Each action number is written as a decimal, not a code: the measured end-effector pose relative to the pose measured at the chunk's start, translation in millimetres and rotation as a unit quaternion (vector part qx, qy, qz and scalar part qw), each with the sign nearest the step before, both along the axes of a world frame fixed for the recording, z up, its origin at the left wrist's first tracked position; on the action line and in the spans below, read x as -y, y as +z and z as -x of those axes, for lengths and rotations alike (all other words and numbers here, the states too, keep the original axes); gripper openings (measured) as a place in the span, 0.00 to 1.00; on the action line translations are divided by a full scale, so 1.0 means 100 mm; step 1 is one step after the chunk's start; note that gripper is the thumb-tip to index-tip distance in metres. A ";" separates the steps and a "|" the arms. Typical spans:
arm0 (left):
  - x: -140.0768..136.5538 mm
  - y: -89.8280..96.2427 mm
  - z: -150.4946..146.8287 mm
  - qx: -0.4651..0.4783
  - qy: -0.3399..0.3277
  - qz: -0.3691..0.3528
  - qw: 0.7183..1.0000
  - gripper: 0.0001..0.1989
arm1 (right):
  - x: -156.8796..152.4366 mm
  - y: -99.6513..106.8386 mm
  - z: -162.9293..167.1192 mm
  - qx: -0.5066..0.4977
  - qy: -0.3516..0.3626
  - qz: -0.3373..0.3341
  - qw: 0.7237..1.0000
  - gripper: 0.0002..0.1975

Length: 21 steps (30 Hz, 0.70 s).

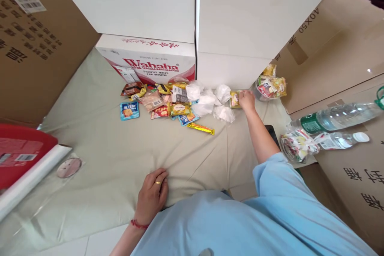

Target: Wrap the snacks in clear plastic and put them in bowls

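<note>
A hand could pass above the wrinkled beige fabric sheet (111,156) before the heaped colourful plastic snack packets (179,109); tall white panels (234,20) block behind, large brown cardboard boxes (345,52) flank both sides.

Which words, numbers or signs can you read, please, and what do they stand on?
"Wahaha": white carton.
"PURIFIED WATER FOR DRINKING": same carton.
"40X50": upper right cardboard box.
Chinese characters, carton and boxes: unclear.
Too small or blurred: snack packets, bottle labels, other print.

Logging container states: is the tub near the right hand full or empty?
The tub looks full: packets heap above its rim; its bottom is hidden.
</note>
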<state>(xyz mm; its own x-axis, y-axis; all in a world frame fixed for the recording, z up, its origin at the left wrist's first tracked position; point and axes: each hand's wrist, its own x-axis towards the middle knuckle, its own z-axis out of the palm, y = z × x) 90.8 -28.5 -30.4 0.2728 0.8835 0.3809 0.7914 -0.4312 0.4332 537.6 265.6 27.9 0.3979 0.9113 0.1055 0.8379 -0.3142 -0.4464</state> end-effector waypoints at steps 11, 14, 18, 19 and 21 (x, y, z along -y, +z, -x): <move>-0.03 0.14 -0.01 0.129 0.022 0.062 0.989 0.08 | 1.35 -0.09 0.42 -0.100 0.164 0.008 0.981 0.05; -0.11 0.30 -0.12 0.233 0.067 0.146 0.959 0.07 | 1.59 0.01 0.61 -0.373 0.060 -0.076 0.923 0.10; -0.29 0.54 -0.46 0.416 0.050 0.268 0.867 0.14 | 1.94 0.15 1.22 -0.698 0.038 0.011 0.715 0.21; -0.35 0.59 -0.55 0.444 0.030 0.280 0.851 0.18 | 2.02 0.16 1.40 -0.732 0.044 0.057 0.678 0.23; -0.47 0.64 -0.71 0.470 0.004 0.292 0.833 0.25 | 2.14 0.17 1.71 -0.759 0.064 0.140 0.633 0.24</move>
<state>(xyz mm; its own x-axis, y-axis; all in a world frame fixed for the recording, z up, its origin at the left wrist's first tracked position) 161.3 19.0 33.9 0.0901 0.9932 -0.0733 -0.0143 0.0748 0.9971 366.7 51.2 45.2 -0.2308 0.8449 -0.4826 -0.4625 -0.5316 -0.7096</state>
